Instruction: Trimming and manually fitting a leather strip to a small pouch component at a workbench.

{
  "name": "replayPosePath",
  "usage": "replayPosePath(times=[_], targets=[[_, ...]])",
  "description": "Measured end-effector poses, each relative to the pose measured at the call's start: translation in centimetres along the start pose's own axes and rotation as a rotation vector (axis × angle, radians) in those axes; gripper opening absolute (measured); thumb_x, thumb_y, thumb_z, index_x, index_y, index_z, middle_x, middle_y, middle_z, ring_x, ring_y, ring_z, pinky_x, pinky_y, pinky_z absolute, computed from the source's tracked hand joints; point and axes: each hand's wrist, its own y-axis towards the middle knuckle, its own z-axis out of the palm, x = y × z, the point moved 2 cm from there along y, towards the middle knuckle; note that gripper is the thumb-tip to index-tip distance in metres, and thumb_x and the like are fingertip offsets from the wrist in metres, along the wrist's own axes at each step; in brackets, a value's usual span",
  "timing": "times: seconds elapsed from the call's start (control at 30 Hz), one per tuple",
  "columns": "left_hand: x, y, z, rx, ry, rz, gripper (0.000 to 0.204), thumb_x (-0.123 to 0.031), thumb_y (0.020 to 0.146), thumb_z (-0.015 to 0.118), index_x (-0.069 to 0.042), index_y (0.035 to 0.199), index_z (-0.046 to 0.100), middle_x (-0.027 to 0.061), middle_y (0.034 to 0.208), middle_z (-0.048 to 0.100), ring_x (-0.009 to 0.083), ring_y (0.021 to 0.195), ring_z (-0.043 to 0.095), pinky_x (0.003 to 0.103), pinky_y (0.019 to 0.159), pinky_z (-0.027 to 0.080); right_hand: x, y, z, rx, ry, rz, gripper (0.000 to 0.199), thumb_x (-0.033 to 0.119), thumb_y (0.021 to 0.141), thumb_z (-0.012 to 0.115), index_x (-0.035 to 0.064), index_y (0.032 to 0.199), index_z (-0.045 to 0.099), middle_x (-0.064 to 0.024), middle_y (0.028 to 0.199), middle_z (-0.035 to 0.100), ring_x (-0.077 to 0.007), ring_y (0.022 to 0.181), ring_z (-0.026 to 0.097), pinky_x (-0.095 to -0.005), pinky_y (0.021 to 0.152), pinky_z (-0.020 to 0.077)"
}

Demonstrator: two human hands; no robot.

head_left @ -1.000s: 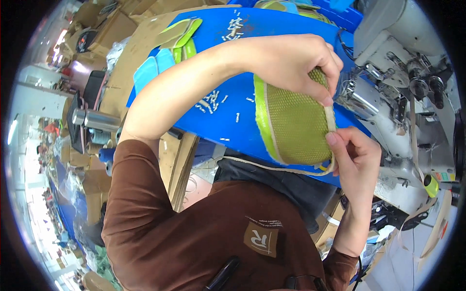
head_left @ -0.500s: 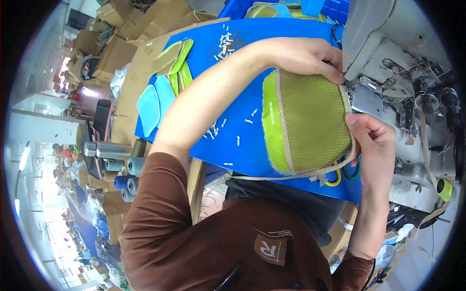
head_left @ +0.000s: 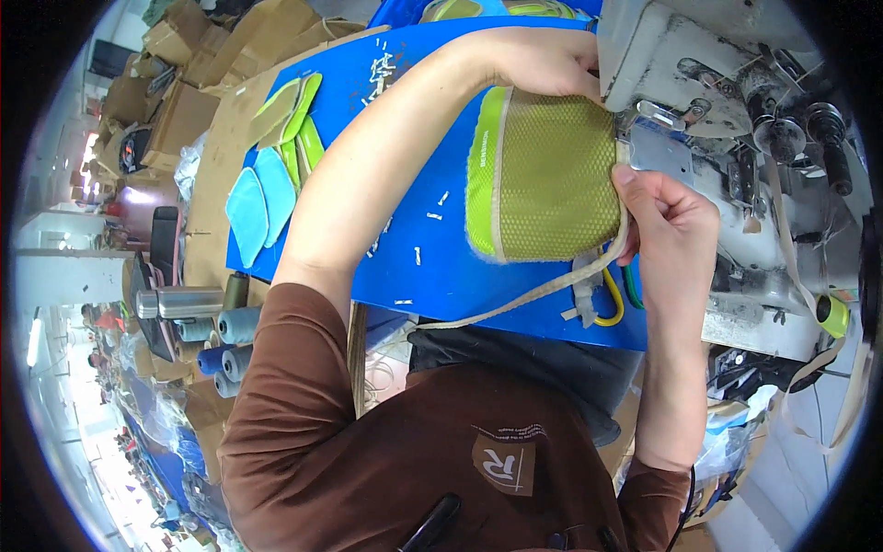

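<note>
A lime-green fabric piece with an olive mesh panel (head_left: 556,179) lies flat against the sewing machine (head_left: 667,60), its right edge at the metal plate. Beige binding tape (head_left: 543,293) runs along that edge and trails off to the lower left. My left hand (head_left: 550,69) is closed at the piece's upper corner, thumb on the mesh; its fingertips are partly hidden behind the machine head. Lower on the same edge, my right hand (head_left: 670,213) pinches the bound border between thumb and fingers.
Yellow-handled scissors (head_left: 610,304) lie by the near edge of the blue tabletop (head_left: 377,285). Blue cut pieces (head_left: 246,216) and green mesh pieces (head_left: 292,115) sit at the left, with white scraps scattered about. Thread cones (head_left: 237,324) and a steel flask (head_left: 179,302) stand further left.
The whole view has shifted, so things appear further left and higher. Both hands keep hold of the mesh piece at the machine; the trailing tape hangs more clear of its lower edge.
</note>
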Motion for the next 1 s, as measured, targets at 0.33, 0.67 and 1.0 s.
replayPosePath(times=[0.33,0.67,1.0], targets=[[-1.5,-5.3,7.0,-0.833,0.503,0.238,0.039,-0.013,0.072,0.072,-0.003,0.108,0.058,0.0147,0.105,0.057,0.0355,0.099,0.056,0.044,0.086,0.045,-1.2,-0.8,-0.6,0.014,0.052,0.021,0.015,0.011,0.092,0.067,-0.0027,0.096,0.068,-0.0014,0.07,0.065,-0.0055,0.057,0.057,-0.0194,0.052,0.0451],[-4.3,-7.9,10.9,-0.664,0.576,0.47,0.034,-0.009,0.071,0.075,-0.006,0.104,0.067,0.0073,0.111,0.062,0.0273,0.099,0.062,0.037,0.078,0.053,-1.8,-11.6,-0.6,0.3,0.324,0.103,0.023,0.008,0.101,0.048,-0.0025,0.122,0.045,-0.0068,0.074,0.062,-0.0082,0.055,0.054,-0.0202,0.048,0.0416],[-5.0,-8.8,11.4,-0.947,0.338,0.43,0.027,-0.005,0.074,0.074,-0.006,0.1,0.067,0.0073,0.092,0.07,0.0272,0.081,0.066,0.036,0.071,0.052,0.7,-11.5,-3.0,0.499,0.019,-0.35,0.026,0.016,0.092,0.064,0.0036,0.114,0.06,-0.0088,0.104,0.068,-0.015,0.075,0.066,-0.026,0.063,0.0507]])
